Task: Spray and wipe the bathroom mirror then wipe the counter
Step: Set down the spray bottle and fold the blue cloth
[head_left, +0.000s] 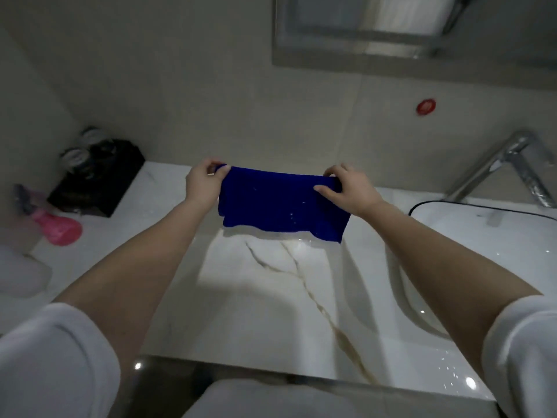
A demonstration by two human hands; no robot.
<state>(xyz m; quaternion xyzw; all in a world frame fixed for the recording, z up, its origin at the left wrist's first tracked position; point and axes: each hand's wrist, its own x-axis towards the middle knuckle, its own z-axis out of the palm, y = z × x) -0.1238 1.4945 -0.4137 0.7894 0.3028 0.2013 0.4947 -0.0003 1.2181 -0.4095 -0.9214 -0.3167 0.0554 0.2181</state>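
A dark blue cloth (277,203) hangs stretched between both hands above the white marble counter (271,297). My left hand (202,182) pinches its upper left corner. My right hand (346,188) pinches the upper right corner, thumb in front of the fabric. The cloth's lower edge hangs just above the counter's back part. A spray bottle with a pink top (51,224) lies on the counter at the far left. The mirror (376,28) is on the wall at the upper right, only its lower part in view.
A black box (99,179) holding round-topped items stands at the back left against the wall. A chrome faucet (509,170) rises at the right over a white basin (482,236). A red round sticker (426,106) is on the wall tile.
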